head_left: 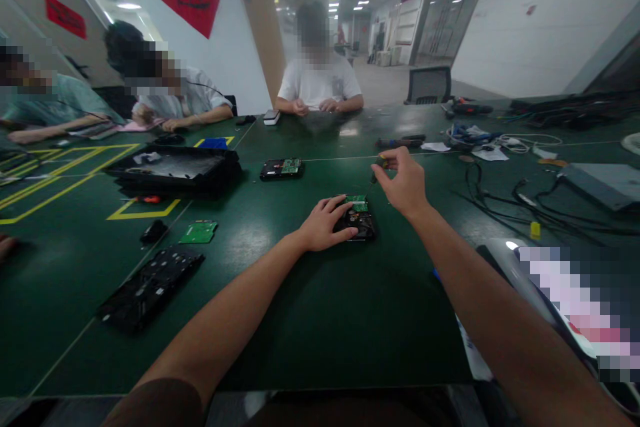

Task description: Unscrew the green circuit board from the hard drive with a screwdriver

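Under my left hand [324, 223] lies a hard drive [364, 219] with a green circuit board on its far part and a black body. The fingers reach over its far left side and the thumb rests on its near part, holding it against the table; the hand hides its left side. My right hand [403, 180] is raised beyond and to the right of the drive, apart from it. Thumb and fingers pinch a small dark tool with a bit of yellow, seemingly a screwdriver [376, 170], mostly hidden by the fingers.
Another hard drive [281, 168] lies farther back. On the left are black trays [175, 170], a green circuit board [199, 231] and a black plastic part [153, 287]. Cables [530, 203], a grey metal box [603, 183] and a pixelated screen [580, 300] are right. Several people sit around the table.
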{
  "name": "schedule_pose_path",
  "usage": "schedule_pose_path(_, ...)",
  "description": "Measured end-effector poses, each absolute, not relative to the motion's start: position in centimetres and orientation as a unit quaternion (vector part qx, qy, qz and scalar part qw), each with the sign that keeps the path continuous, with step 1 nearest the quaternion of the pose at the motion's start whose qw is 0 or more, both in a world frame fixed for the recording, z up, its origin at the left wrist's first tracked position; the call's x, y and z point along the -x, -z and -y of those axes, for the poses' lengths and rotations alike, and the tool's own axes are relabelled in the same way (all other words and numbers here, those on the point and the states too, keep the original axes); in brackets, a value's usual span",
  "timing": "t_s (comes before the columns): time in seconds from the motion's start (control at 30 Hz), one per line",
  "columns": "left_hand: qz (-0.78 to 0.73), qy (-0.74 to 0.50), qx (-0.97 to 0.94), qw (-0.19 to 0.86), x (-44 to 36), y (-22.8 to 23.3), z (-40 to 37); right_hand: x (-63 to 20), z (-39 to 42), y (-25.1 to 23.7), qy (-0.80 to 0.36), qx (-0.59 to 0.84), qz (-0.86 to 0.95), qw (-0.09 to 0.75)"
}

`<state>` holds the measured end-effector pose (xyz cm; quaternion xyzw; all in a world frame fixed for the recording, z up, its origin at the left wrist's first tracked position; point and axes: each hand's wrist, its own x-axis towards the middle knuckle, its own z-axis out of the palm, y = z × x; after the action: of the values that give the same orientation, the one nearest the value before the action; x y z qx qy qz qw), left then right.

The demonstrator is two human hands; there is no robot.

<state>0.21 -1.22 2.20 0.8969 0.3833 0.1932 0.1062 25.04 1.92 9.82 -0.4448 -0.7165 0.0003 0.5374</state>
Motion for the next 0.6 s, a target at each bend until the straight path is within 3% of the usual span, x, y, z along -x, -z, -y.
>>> schedule_pose_path(0.6, -0.383, -0.197, -0.896, 0.109, -0.17, -2.15, 1.17, -25.03, -2.06, -9.61, 0.041, 0.437, 0.72, 0.538)
